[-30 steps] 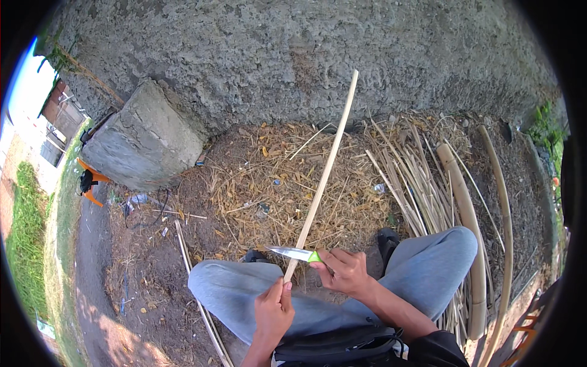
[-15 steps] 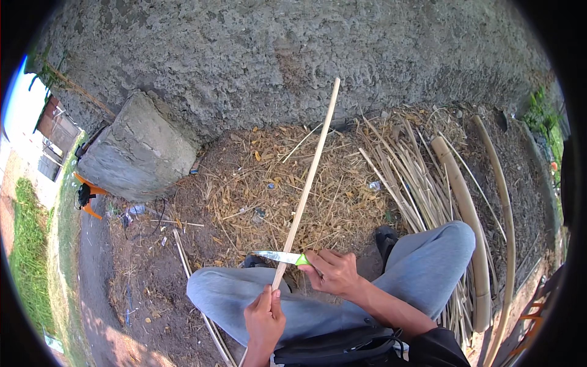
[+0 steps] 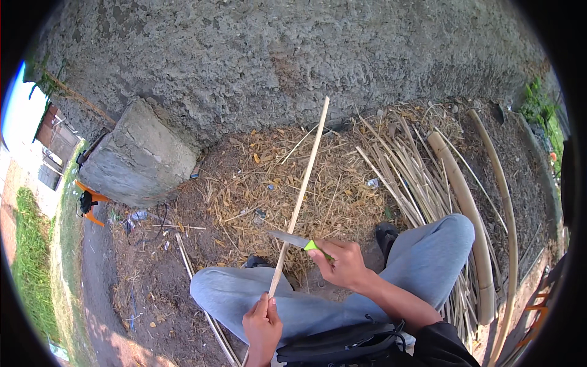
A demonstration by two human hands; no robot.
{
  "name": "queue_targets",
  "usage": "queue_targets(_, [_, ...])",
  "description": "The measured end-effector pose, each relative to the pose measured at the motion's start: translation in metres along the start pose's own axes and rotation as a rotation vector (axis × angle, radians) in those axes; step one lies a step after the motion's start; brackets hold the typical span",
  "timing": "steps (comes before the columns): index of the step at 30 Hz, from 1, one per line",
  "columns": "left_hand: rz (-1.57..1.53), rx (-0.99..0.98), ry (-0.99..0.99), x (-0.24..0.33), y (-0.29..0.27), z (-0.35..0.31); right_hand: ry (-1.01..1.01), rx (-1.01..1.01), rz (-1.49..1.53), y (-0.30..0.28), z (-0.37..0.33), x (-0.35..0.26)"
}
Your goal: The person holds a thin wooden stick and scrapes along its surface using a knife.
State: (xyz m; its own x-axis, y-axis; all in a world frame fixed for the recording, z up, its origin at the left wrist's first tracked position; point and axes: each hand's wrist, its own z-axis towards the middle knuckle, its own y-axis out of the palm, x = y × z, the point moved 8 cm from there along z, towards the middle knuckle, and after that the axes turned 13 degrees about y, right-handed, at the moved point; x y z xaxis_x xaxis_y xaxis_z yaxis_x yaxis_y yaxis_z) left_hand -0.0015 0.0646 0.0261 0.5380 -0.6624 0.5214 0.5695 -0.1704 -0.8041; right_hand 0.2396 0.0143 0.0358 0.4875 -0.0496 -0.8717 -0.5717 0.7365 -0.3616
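My left hand [image 3: 263, 323] is closed round the lower part of a long, pale bamboo strip [image 3: 306, 177], which slants up and away toward the wall. In my right hand [image 3: 340, 263] is a knife [image 3: 292, 238] with a bright green handle, most of it hidden by the fingers. Its blade points left and lies across the strip, a little above my left hand. Whether the edge bites into the strip I cannot tell. The strip's near end passes below my left hand, over my lap.
Split bamboo strips [image 3: 406, 177] lie piled at the right, beside a thick bamboo pole [image 3: 461, 214] and a curved one [image 3: 504, 202]. Shavings and dry leaves [image 3: 263, 183] cover the ground ahead. A rough wall [image 3: 306, 55] and a concrete block [image 3: 150, 150] stand beyond.
The knife has moved slightly up along the strip, its blade now tilted, handle end lower. The strip's far end has dropped lower in view. My left hand keeps its grip.
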Motion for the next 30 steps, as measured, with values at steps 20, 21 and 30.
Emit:
queue_targets(20, [-0.449,0.048,-0.190,-0.006,0.029,0.015,0.021,-0.383,-0.251,0.052,-0.038,0.023])
queue_targets(21, [-0.583,0.043,-0.238,-0.010,0.034,0.013,0.030,-0.384,-0.254,0.052,-0.037,0.024])
queue_targets(30, [-0.719,-0.056,-0.310,-0.023,0.051,0.012,-0.011,-0.425,-0.286,0.054,-0.036,0.019])
